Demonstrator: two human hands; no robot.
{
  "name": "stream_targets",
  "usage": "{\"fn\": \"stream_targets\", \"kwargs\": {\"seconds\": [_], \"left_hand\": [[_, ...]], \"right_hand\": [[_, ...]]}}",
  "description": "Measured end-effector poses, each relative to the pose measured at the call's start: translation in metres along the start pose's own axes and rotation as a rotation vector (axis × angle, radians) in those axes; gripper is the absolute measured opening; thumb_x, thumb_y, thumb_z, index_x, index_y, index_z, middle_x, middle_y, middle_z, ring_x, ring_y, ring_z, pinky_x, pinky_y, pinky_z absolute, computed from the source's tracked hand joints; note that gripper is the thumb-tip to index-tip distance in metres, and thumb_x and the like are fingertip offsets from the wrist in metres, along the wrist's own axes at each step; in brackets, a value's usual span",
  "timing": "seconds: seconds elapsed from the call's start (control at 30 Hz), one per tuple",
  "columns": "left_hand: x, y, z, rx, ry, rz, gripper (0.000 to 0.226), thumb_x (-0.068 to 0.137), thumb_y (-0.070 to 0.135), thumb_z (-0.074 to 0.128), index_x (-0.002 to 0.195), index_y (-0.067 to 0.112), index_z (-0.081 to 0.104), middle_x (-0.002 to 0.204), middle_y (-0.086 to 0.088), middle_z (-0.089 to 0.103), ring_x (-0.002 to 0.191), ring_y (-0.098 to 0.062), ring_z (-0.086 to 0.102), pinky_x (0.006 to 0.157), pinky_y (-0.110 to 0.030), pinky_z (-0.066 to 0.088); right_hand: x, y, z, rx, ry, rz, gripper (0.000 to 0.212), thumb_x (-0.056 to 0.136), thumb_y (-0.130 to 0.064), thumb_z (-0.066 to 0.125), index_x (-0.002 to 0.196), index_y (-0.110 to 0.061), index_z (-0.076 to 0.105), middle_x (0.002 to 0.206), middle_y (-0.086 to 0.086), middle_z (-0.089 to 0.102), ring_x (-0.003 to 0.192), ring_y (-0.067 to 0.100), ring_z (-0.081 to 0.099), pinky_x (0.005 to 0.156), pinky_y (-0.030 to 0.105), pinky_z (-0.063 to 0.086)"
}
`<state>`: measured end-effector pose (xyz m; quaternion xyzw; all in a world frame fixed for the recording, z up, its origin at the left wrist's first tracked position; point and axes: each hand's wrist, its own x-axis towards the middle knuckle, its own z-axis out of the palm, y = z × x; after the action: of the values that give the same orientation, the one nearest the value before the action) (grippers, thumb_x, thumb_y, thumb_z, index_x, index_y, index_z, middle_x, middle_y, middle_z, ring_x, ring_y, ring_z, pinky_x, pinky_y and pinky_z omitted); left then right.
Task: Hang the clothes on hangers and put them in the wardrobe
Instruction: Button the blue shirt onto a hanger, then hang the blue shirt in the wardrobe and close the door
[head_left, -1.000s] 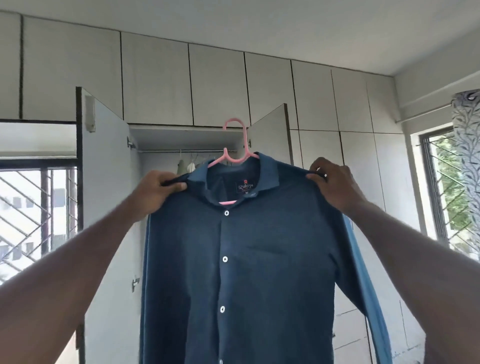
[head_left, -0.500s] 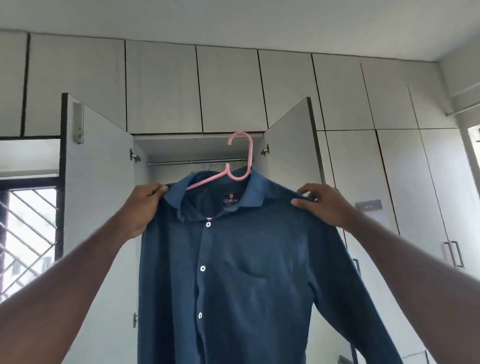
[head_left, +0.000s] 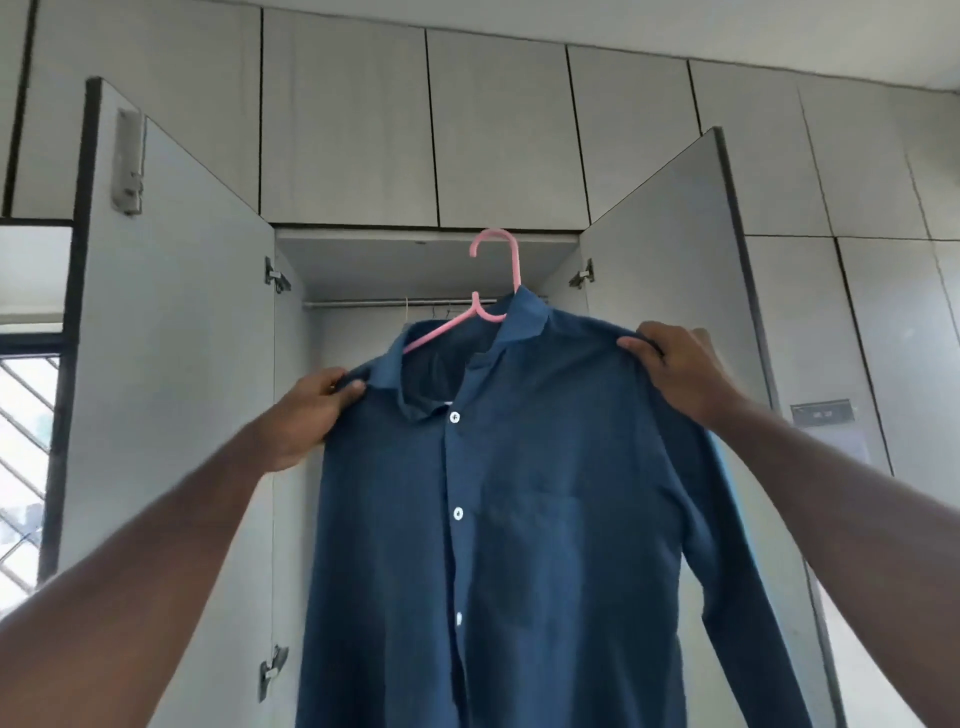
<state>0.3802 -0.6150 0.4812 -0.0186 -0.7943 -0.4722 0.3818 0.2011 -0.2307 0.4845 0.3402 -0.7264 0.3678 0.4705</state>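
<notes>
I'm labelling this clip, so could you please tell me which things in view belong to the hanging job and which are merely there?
Part of the job:
blue shirt
pink hanger
wardrobe rail
open wardrobe doors
left hand and right hand, gripping the shirt's shoulders

Just there:
upper cabinets
window grille

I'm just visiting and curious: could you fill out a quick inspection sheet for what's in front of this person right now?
Surface: nothing seen; the work is done in the air before the wardrobe.
Job's things: blue shirt on a pink hanger, buttoned, hook free above the collar, not yet on the rail.
Clutter: a few hangers on the rail, too small to tell more.
Hands: left hand grips the shirt's one shoulder, right hand grips the other, fingers curled on cloth.
Cables: nothing seen.
Surroundings: both wardrobe doors open, closed upper cabinets, a barred window on the left.
</notes>
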Motion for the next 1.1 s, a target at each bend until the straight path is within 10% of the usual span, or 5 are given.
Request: {"fn": "stream_targets", "kwargs": {"seconds": [0.33,0.57,0.83,0.93,1.1], "left_hand": [[0.104,-0.065,-0.009,0.346,-0.204,0.114,0.023,0.100,0.030,0.059,0.099,0.010,0.072,0.098,-0.009,0.074,0.091,-0.024,0.068,0.084,-0.038,0.052],[0.165,-0.103,-0.006,0.384,0.011,0.281,0.017,0.095,0.011,0.066,0.081,0.002,0.065,0.069,-0.003,0.057,0.062,-0.010,0.049,0.052,-0.013,0.038],[0.228,-0.130,-0.004,0.445,0.001,0.334,0.014,0.094,0.014,0.068,0.084,0.004,0.068,0.081,-0.023,0.064,0.072,-0.020,0.056,0.069,-0.034,0.042],[0.251,-0.141,-0.006,0.481,0.053,0.325,0.016,0.093,0.016,0.070,0.082,0.005,0.068,0.085,-0.026,0.065,0.072,-0.023,0.058,0.071,-0.036,0.044],[0.279,-0.160,-0.014,0.473,0.178,0.271,0.026,0.091,0.019,0.072,0.065,0.019,0.067,0.065,-0.006,0.058,0.064,-0.015,0.052,0.065,-0.029,0.040]], "right_hand": [[0.060,0.021,0.135,-0.038,0.015,-0.038,0.017,0.105,-0.030,0.050,0.099,-0.015,0.045,0.087,0.010,0.060,0.079,0.031,0.053,0.072,0.044,0.044],[0.090,0.055,0.194,0.008,-0.057,-0.161,0.027,0.107,-0.029,0.046,0.088,-0.011,0.049,0.075,0.007,0.058,0.072,0.027,0.054,0.068,0.037,0.041],[0.159,0.089,0.260,0.284,-0.397,0.434,0.028,0.099,-0.025,0.053,0.100,-0.001,0.068,0.102,0.015,0.070,0.096,0.028,0.067,0.090,0.041,0.055],[0.175,0.101,0.284,0.067,-0.248,0.278,0.036,0.098,-0.031,0.060,0.073,-0.007,0.066,0.079,0.011,0.065,0.079,0.024,0.060,0.069,0.032,0.047],[0.182,0.132,0.313,0.363,-0.236,-0.032,0.043,0.099,-0.056,0.050,0.076,-0.025,0.067,0.077,-0.013,0.065,0.080,0.009,0.058,0.081,0.029,0.041]]}}
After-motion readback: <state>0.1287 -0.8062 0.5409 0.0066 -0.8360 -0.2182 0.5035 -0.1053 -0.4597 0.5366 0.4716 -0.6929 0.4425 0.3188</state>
